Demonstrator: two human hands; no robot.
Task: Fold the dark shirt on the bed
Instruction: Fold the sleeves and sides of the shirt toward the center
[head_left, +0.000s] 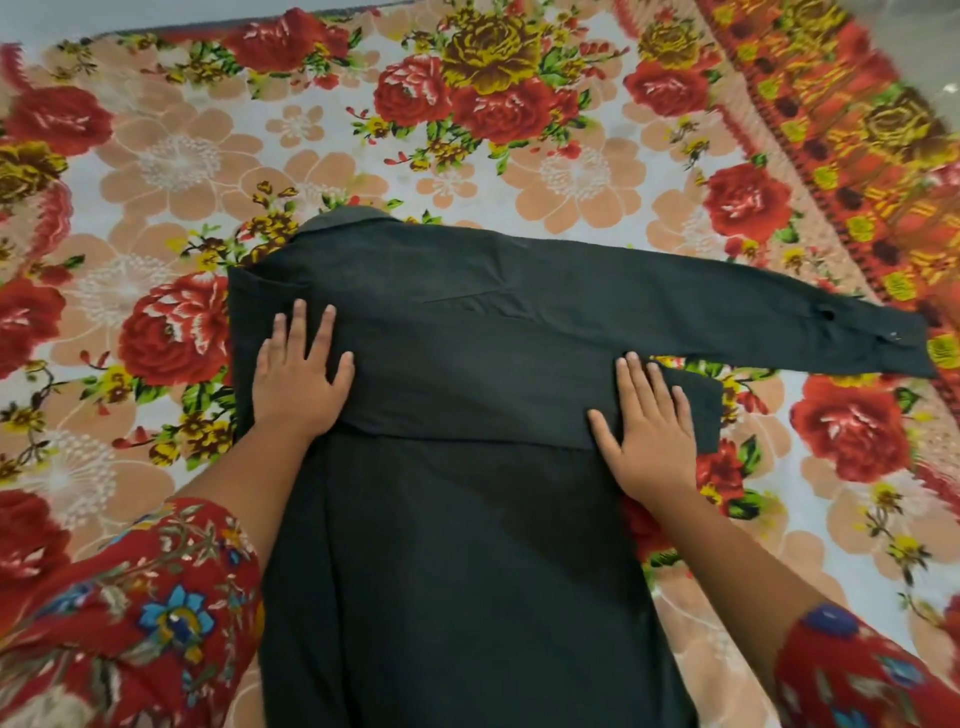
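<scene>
The dark shirt (457, 519) lies flat on the bed, collar (345, 218) pointing away from me. One sleeve is laid across the chest from left to right, and its cuff end (701, 410) sticks out past the shirt's right side. The other sleeve (779, 317) stretches out to the right, cuff near the bed's border. My left hand (298, 374) rests flat with fingers spread on the folded left side of the shirt. Pressed flat on the crossed sleeve near its cuff is my right hand (649, 431). Neither hand grips the cloth.
The bed is covered by a floral sheet (182, 171) with red roses and peach flowers. A red and yellow patterned border (841, 130) runs along the right edge. Pale floor (930, 47) shows at the top right. My red floral sleeves frame the bottom corners.
</scene>
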